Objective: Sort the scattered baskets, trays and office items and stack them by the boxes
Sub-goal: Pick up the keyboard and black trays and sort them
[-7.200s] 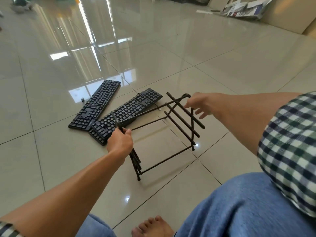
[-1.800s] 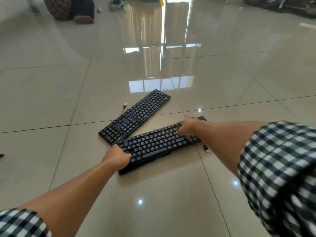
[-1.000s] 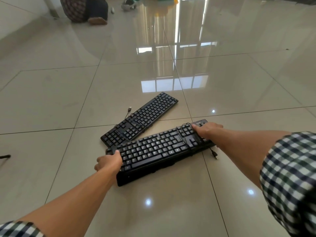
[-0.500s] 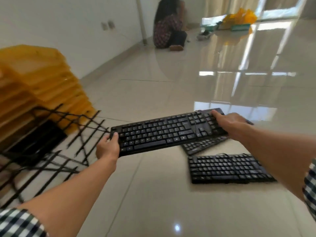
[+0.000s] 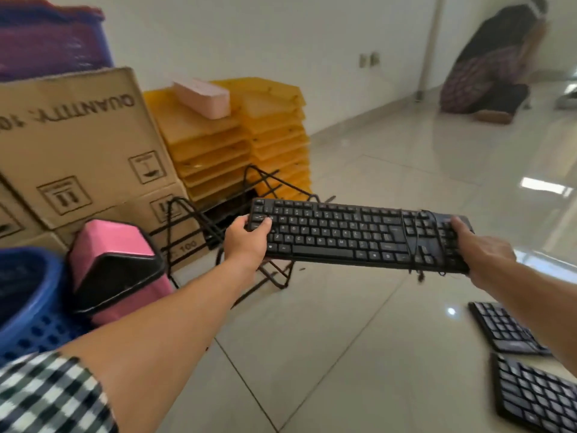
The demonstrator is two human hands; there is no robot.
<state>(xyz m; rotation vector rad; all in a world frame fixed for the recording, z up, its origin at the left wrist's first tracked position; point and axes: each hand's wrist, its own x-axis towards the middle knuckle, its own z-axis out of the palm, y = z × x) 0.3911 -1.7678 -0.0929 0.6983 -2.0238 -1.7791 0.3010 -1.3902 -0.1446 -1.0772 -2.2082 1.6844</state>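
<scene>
Lifted off the floor [image 5: 343, 354] 1 second ago, the black keyboard [image 5: 359, 235] now hangs over the wire rack [image 5: 218, 220] before the cardboard boxes [image 5: 78, 135]. The left hand [image 5: 246, 242] and right hand [image 5: 480, 254] each keep a closed grip on 1 end, so setting it down likely comes next.

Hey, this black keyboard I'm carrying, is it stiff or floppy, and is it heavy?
Probably stiff: the keyboard spans flat between the left hand and right hand without sagging. Likely light, since it is held by its ends alone. Its cable, looped loosely round the right end, may slip off and dangle.
</scene>
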